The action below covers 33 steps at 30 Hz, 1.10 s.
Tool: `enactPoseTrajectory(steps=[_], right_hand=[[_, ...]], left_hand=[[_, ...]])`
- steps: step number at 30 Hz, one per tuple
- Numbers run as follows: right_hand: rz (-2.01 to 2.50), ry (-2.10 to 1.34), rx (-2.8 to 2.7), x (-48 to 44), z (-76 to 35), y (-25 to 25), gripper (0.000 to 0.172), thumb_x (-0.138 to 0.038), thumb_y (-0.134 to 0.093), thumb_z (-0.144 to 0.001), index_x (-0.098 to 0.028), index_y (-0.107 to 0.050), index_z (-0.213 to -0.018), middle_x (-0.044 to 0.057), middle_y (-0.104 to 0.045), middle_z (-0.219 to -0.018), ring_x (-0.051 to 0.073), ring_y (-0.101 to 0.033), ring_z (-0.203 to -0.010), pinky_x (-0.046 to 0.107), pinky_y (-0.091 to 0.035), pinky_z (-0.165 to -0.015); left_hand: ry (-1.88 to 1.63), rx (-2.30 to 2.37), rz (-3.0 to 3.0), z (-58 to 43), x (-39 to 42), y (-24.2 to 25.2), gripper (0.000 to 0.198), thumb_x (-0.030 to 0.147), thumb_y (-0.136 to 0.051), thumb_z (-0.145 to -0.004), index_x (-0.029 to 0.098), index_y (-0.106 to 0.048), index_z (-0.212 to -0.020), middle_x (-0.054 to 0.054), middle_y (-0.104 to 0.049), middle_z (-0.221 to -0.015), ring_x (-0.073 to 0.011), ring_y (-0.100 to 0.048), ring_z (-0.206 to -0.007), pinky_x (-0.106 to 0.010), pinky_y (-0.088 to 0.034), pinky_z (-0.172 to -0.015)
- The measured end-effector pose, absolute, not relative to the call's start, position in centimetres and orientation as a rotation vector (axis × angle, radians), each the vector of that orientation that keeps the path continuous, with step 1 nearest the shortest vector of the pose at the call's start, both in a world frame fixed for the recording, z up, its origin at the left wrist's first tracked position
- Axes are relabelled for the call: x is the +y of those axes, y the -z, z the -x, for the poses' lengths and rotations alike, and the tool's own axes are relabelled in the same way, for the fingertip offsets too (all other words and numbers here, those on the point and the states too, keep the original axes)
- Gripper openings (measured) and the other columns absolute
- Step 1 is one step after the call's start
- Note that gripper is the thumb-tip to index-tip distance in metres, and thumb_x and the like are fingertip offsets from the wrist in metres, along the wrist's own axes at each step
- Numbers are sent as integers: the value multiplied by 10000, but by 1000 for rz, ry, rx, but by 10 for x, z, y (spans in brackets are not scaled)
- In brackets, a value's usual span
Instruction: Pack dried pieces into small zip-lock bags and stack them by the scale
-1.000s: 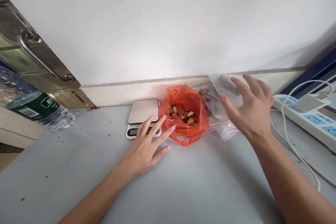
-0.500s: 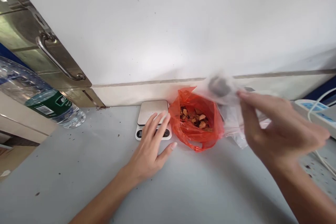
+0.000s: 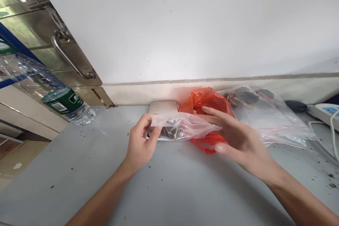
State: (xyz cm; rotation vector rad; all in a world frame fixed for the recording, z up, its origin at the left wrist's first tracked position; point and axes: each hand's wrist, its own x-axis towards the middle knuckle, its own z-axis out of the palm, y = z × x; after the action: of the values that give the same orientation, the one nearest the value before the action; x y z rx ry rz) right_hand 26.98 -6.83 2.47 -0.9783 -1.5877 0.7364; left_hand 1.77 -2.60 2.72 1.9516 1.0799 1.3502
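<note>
Between thumb and fingers, my left hand (image 3: 144,140) pinches the left end of a small translucent plastic bag (image 3: 194,125) with something dark inside. The bag is held level in front of a white kitchen scale (image 3: 162,106), hiding much of it. My right hand (image 3: 242,141) is at the bag's other end, thumb and fingers apart; whether it touches the bag I cannot tell. Behind that hand stands a red plastic bag (image 3: 203,95), its contents mostly covered from view.
Clear zip bags (image 3: 275,120) with dark pieces lie at the right by the wall. Beyond them are a black object (image 3: 296,106), a power strip (image 3: 327,108) and a white cable (image 3: 324,150). A large water bottle (image 3: 63,100) stands at the left. Dark crumbs dot the grey tabletop (image 3: 169,190).
The small bag has come down leftward, from above the red bag to in front of the scale. My left hand has closed on its end; my right hand has loosened its pinch.
</note>
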Motion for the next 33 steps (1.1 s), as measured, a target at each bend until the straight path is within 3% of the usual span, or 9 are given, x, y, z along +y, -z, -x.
enactPoseTrajectory(steps=[2,5,8,11,14,16,18,23,33], right_hand=[[1201,-752,-1448,-69,-266,-27,424,-644,-794,-856,-268,-836,-1048,78,-827,-929,245,-778,-816,327,-651,-702],[1339,-835,-1351,-70,-265,-33,462,-678,-826,-796,-225,-776,-719,45,-731,-721,193,-684,-679,294,-600,-636],[1267,-1001,-1338,-67,-269,-36,478,-686,-869,-732,-218,-776,-732,35,-707,-668,173,-655,-604,292,-595,-587],[1218,-1227,-1339,-65,-270,-37,470,-661,-895,-710,-205,-795,-768,42,-716,-645,165,-666,-576,290,-603,-577],[1230,-1399,-1315,-65,-262,-41,474,-629,-938,-653,-188,-788,-740,42,-730,-676,160,-693,-617,293,-619,-631],[1243,-1468,-1284,-66,-254,-43,484,-602,-977,-587,-182,-774,-717,29,-725,-670,158,-697,-626,298,-616,-649],[1246,-1506,-1294,-67,-247,-44,482,-584,-989,-565,-183,-765,-709,18,-717,-647,153,-683,-619,301,-602,-652],[1245,-1538,-1324,-71,-240,-44,489,-576,-983,-584,-196,-679,-624,-15,-644,-560,116,-576,-553,268,-497,-574],[1127,-1614,-1332,-72,-239,-38,459,-586,-957,-655,-193,-721,-661,4,-671,-622,128,-591,-596,291,-496,-621]], left_hand=[[-1308,1121,-1757,-19,-24,-31,222,429,-633,-1000,213,-637,-948,5,-706,-767,-140,-652,-670,-222,-532,-604],[-1218,1150,-1551,-20,-22,-34,320,523,-688,-951,209,-623,-967,-2,-709,-730,-150,-658,-657,-229,-531,-612],[-1177,1211,-1476,-18,-19,-32,423,544,-696,-931,213,-609,-1178,-14,-724,-775,-184,-694,-677,-253,-537,-585],[-1386,1316,-1713,-15,-17,-26,444,416,-674,-937,220,-584,-1325,-81,-751,-1032,-221,-734,-864,-313,-588,-700],[-1605,1264,-2223,-16,-20,-24,248,243,-645,-935,221,-684,-1178,-102,-717,-1133,-229,-697,-1034,-342,-581,-861],[-1478,1054,-2443,-20,-27,-25,70,189,-642,-956,216,-700,-983,-56,-717,-976,-190,-679,-945,-292,-563,-833],[-1240,872,-2448,-24,-35,-26,111,193,-688,-953,206,-646,-850,-4,-693,-813,-150,-642,-807,-238,-534,-741],[-1034,838,-2295,-33,-50,-25,257,254,-830,-848,198,-593,-766,16,-673,-736,-145,-577,-733,-236,-475,-661],[-953,836,-2160,-36,-53,-26,121,192,-715,-872,194,-687,-755,6,-737,-734,-142,-606,-723,-255,-479,-700]])
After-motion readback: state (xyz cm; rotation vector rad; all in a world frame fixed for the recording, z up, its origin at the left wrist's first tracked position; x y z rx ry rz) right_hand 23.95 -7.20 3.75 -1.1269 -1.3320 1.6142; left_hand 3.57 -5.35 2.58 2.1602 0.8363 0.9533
